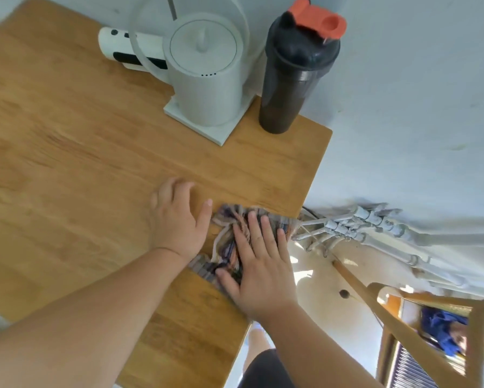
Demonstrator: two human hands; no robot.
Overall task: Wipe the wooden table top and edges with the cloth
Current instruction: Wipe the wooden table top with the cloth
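Observation:
A crumpled striped cloth [229,242] in grey, purple and orange lies on the wooden table top [81,141], close to the table's right edge. My right hand [259,264] presses flat on the cloth with its fingers straight and spread. My left hand [179,219] rests on the bare wood just left of the cloth, its thumb touching the cloth's edge; the fingers look relaxed and hold nothing. Part of the cloth is hidden under my right palm.
A white electric kettle [207,77] on its base and a dark shaker bottle [291,77] with an orange lid stand at the far right corner, a white device [126,49] behind them. A white wall, a radiator [375,228] and a wooden chair frame [403,317] lie right of the table.

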